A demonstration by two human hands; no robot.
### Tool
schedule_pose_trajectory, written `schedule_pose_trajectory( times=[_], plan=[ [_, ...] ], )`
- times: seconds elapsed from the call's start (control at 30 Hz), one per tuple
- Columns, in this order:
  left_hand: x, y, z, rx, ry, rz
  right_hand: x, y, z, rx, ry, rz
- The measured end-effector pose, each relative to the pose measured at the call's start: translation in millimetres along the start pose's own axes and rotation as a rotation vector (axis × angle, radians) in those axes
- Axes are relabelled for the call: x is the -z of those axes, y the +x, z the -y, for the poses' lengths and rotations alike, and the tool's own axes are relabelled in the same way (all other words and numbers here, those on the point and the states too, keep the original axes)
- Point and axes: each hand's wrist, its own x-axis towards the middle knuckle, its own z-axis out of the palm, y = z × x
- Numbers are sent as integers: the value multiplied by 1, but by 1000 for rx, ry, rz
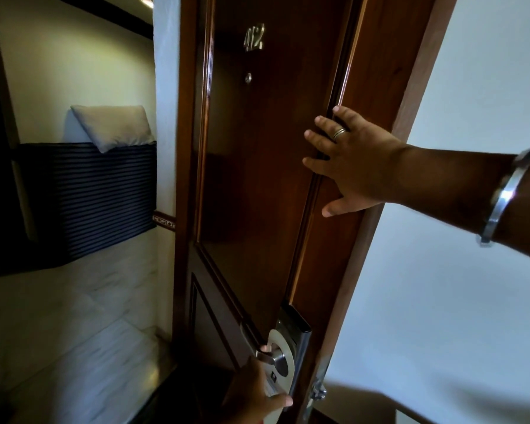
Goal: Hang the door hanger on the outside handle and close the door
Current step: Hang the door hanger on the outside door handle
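Note:
The dark wooden door (pixel 251 185) bears the number 412 and a peephole. A white door hanger (pixel 283 347) has its loop around the silver lever handle (pixel 268 356), in front of the lock plate (pixel 299 332). My left hand (pixel 251 393) reaches in from the bottom edge and grips the hanger's lower part, thumb lying across it. My right hand (pixel 352 166), with a ring and a metal bangle on the wrist, lies flat with fingers spread on the door's right stile, holding nothing.
To the left of the door, past a white wall strip (pixel 166 87), is a room with a bed, a striped dark runner (pixel 98 197) and a white pillow (pixel 114 127). A white wall (pixel 471 270) fills the right. A metal latch (pixel 318 387) shows on the door's edge.

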Motion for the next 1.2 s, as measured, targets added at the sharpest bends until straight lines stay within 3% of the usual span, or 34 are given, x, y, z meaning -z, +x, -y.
schedule_pose_trajectory(
  times=[0.5,0.73,0.83,0.93,1.03,1.2],
  plan=[
    [-24,8,4,32,49,-50,-22,2,8,7,-12,-8],
    [2,4,16,78,163,-101,-24,-1,6,1,-7,-3],
    [28,12,11,-84,340,-237,-26,0,6,-4,3,-18],
    [46,25,-14,-352,503,-281,-28,1,6,-5,-3,-29],
    [48,37,-30,-570,659,-164,-30,1,7,-9,-3,-30],
    [48,50,-28,-575,652,-5,-29,-1,8,-16,-16,-32]
  ],
)
